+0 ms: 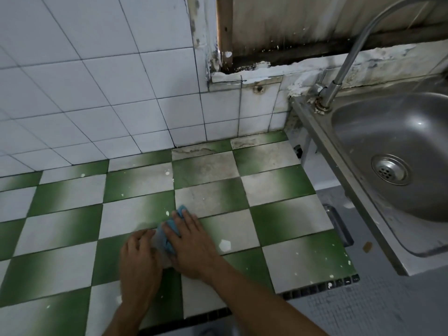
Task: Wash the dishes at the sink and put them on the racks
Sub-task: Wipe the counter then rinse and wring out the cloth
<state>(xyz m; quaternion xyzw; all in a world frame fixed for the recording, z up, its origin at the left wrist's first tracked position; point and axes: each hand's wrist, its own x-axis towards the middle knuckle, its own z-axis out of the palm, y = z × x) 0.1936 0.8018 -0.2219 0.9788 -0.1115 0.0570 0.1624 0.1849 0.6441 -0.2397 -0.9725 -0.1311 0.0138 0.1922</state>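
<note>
While the right hand (191,243) lies flat, pressing the cloth (171,226) on the desk (278,221), and the left hand (140,258) curls at its 9 o'clock edge, grip unclear, a hard push could skid the cloth off, away from the dishless sink (312,124) at 2 o'clock.

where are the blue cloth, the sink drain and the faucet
blue cloth (171,227): head view, bare middle fold
sink drain (390,169): head view, strainer centre
faucet (351,57): head view, curved spout

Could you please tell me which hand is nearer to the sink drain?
Right. The right hand presses the blue cloth on the counter, left of the drain; the left hand lies beside it, farther left.
</note>
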